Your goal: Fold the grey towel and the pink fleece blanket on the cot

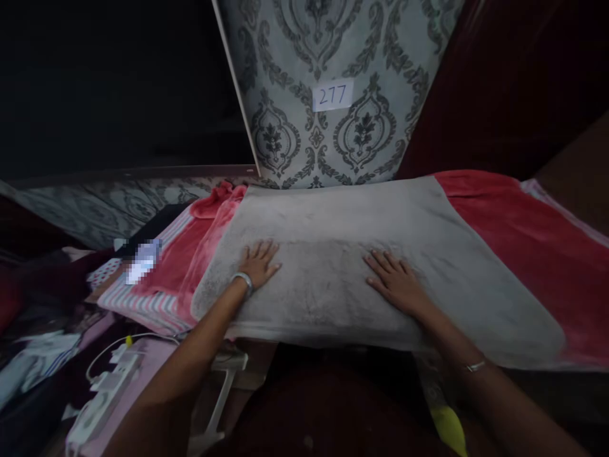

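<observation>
A grey towel (333, 216) lies spread flat over a red cloth (514, 228) on a raised surface in front of me. My left hand (258, 261) rests palm down on the towel's near left part, fingers stretched out, with a metal bangle at the wrist. My right hand (397, 281) lies flat on the towel's near middle, fingers spread, a thin bracelet on the forearm. Neither hand grips anything.
A patterned grey wall panel (285, 70) with a paper label reading 277 (332, 95) stands behind the towel. A pink folded cloth (209, 241) and striped fabric (143, 304) lie at left. A white power strip with cable (107, 387) sits at lower left. A yellow object (450, 428) shows at the bottom.
</observation>
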